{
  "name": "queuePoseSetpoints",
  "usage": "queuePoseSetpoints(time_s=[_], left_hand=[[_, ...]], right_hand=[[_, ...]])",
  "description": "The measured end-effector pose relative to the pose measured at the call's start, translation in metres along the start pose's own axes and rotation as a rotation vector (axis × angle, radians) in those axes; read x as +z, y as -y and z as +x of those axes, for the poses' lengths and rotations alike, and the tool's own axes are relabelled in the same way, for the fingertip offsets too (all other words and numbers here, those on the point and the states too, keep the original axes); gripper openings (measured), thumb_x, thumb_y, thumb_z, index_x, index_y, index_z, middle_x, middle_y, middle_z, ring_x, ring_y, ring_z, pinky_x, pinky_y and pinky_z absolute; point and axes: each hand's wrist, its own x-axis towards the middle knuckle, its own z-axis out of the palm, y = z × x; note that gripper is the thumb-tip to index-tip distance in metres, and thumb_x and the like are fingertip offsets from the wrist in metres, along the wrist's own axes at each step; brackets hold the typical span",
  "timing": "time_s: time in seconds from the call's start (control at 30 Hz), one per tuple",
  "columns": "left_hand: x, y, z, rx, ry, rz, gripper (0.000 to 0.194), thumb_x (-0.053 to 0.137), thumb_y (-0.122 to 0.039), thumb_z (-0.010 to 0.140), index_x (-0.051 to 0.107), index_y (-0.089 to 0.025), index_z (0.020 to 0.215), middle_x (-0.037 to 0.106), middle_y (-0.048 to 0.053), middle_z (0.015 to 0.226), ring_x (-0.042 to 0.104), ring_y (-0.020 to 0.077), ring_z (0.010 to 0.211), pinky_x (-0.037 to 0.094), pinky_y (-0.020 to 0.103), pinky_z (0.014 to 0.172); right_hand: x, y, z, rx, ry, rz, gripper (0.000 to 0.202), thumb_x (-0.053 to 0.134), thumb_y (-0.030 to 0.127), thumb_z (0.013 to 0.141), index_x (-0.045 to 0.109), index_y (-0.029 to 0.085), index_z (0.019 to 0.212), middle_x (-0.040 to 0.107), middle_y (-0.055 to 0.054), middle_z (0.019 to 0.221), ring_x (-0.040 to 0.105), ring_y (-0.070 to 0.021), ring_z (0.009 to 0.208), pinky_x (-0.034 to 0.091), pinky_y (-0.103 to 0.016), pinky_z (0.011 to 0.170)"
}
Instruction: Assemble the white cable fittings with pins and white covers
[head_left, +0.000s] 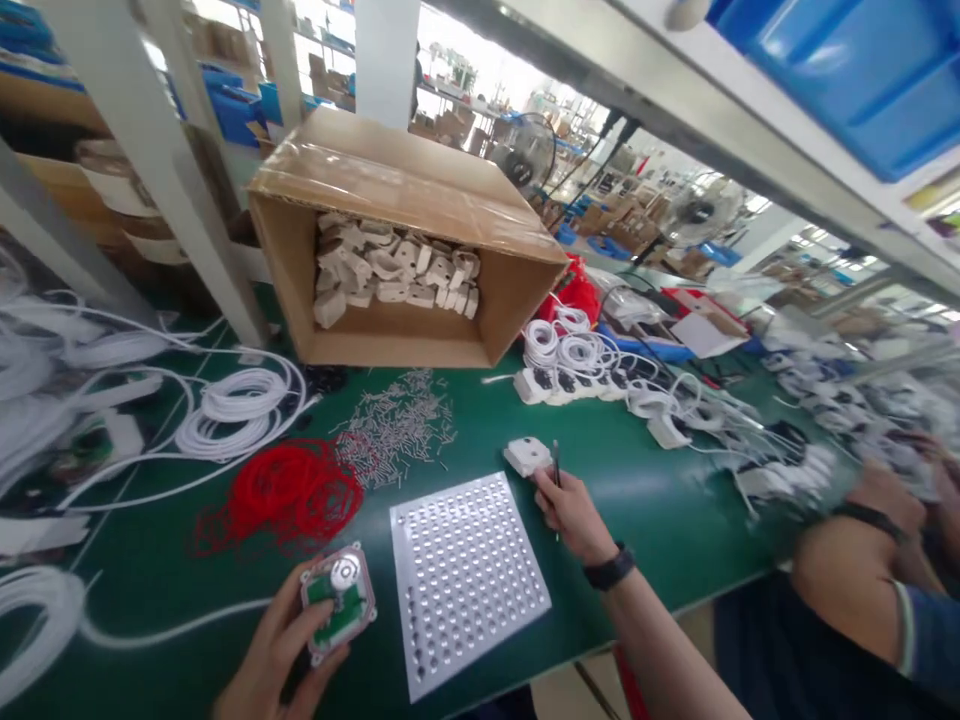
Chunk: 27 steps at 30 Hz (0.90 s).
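My left hand (281,645) is closed round a small square housing (339,604) with a green circuit board and a round white part inside; a white cable runs leftward from near it. My right hand (568,508) is pinched round thin dark tweezers (556,465), its fingertips at the edge of a white plastic cover (527,456) lying on the green table (622,500). Between the hands lies a silver sheet (469,580) with rows of round pieces. Red rings (289,490) and a scatter of small screws (401,420) are behind my left hand.
An open cardboard box (405,200) with white plastic parts stands at the back. Coiled white cables (244,400) lie left; more cables and white parts (667,410) lie right. A metal post (172,170) rises at left. Another person's arm (847,560) rests at right.
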Motion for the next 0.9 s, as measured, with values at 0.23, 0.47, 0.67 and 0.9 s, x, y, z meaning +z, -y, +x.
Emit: queuePoseSetpoints(time_s=[0.23, 0.47, 0.67, 0.9], left_hand=[[0.005, 0.003, 0.001, -0.255, 0.094, -0.177, 0.049, 0.064, -0.033, 0.076, 0.048, -0.025, 0.121, 0.05, 0.01, 0.132, 0.057, 0.0286, 0.111, 0.051, 0.04, 0.091], [-0.011, -0.036, 0.017, -0.244, 0.047, -0.184, 0.066, 0.065, -0.034, 0.075, 0.037, -0.029, 0.134, 0.045, 0.008, 0.132, 0.053, 0.0261, 0.116, 0.05, 0.038, 0.094], [-0.025, -0.06, 0.028, -0.007, 0.051, 0.183, 0.054, 0.063, -0.031, 0.076, 0.045, -0.028, 0.127, 0.05, 0.006, 0.123, 0.055, 0.0238, 0.11, 0.047, 0.037, 0.097], [-0.02, -0.067, 0.026, 0.034, 0.07, 0.314, 0.063, 0.061, -0.028, 0.078, 0.032, -0.019, 0.133, 0.052, 0.011, 0.124, 0.05, 0.0258, 0.116, 0.044, 0.037, 0.099]], right_hand=[[-0.037, 0.005, -0.002, -0.238, 0.037, -0.603, 0.069, 0.076, 0.026, 0.059, 0.05, 0.026, 0.124, 0.05, -0.009, 0.123, 0.058, -0.0241, 0.096, 0.045, -0.032, 0.075], [0.002, 0.051, -0.004, -0.267, 0.141, -0.276, 0.045, 0.071, 0.034, 0.064, 0.062, 0.02, 0.105, 0.058, -0.007, 0.093, 0.053, -0.0161, 0.068, 0.041, -0.026, 0.058], [0.083, 0.077, -0.077, 0.301, 0.8, 0.783, 0.048, 0.049, 0.059, 0.077, 0.053, 0.028, 0.114, 0.053, 0.004, 0.068, 0.009, -0.0027, 0.039, 0.009, -0.016, 0.036], [0.134, 0.078, -0.093, 0.114, 0.857, 0.686, 0.038, 0.054, 0.05, 0.081, 0.055, 0.027, 0.11, 0.05, 0.007, 0.063, 0.023, -0.0049, 0.039, 0.022, -0.017, 0.037]])
